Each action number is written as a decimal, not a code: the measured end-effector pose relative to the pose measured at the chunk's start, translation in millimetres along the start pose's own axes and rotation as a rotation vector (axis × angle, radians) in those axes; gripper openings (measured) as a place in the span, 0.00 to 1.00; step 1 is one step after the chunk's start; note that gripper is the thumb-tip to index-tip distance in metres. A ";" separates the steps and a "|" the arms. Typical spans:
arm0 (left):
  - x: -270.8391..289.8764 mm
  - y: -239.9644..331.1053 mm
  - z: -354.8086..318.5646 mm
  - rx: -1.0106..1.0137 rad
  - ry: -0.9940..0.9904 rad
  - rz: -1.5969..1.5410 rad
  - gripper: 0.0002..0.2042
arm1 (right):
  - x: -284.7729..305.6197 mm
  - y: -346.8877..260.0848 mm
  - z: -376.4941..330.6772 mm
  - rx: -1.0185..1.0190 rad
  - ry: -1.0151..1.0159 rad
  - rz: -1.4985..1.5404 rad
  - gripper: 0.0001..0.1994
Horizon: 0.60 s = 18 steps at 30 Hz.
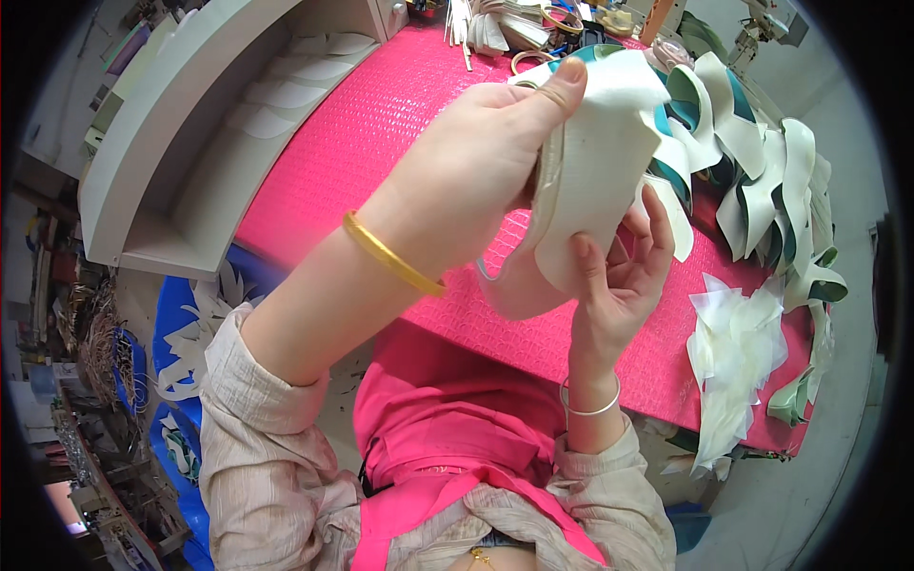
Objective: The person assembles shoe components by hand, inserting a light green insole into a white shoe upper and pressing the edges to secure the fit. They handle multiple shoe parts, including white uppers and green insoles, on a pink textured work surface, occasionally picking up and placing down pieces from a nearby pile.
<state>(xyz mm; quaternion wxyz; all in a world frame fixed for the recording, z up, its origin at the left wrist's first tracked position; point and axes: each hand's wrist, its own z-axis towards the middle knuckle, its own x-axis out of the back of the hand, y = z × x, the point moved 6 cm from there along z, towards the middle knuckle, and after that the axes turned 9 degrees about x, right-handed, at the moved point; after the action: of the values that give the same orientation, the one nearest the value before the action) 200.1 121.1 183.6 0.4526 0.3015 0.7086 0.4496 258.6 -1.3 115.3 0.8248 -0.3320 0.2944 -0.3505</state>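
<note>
Cream-coloured leather piece (595, 181) held above pink table (381, 124), clamped at upper edge between thumb and fingers of left hand (476, 171). Supported from below by right hand (619, 285), fingertips pressed against lower edge. Pile of cream and teal pieces (762, 181) just beside, at right.

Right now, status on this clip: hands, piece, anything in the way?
Left hand and right hand both gripping cream shoe-upper piece, held above pink table. Pile of cream-and-teal pieces lies beyond; nothing blocking.
</note>
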 end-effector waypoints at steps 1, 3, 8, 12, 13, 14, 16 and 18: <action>-2.0 -0.2 -0.8 0.025 -0.014 -0.039 0.20 | 1.7 -1.0 0.5 0.012 0.014 -0.009 0.33; -2.3 -2.8 -0.5 -0.041 -0.034 0.150 0.20 | -2.4 -2.8 4.5 0.019 -0.004 0.055 0.32; 2.4 -6.1 7.2 0.009 -0.048 0.082 0.19 | -5.4 1.6 2.5 -0.029 -0.017 0.062 0.31; 4.4 7.9 9.5 -0.033 -0.050 -0.043 0.17 | -1.0 10.4 -2.5 -0.092 -0.048 -0.102 0.26; 4.6 13.3 10.2 -0.055 -0.065 -0.084 0.17 | 0.9 15.9 -6.3 -0.063 -0.088 -0.264 0.24; 2.6 16.9 10.9 -0.089 -0.024 -0.197 0.15 | 1.3 20.2 -8.5 -0.031 -0.134 -0.429 0.22; 5.2 26.5 13.4 -0.206 0.009 0.128 0.14 | -2.8 29.2 -10.0 0.038 -0.230 -0.509 0.20; 12.7 36.0 15.7 -0.294 0.054 0.305 0.11 | -7.9 21.9 -2.3 0.225 -0.369 -0.627 0.13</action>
<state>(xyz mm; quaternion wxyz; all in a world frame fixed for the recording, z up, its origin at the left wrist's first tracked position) 209.9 152.3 208.7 0.3991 0.3240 0.5935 0.6193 260.7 15.7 99.4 0.7479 -0.3709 -0.0153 -0.5503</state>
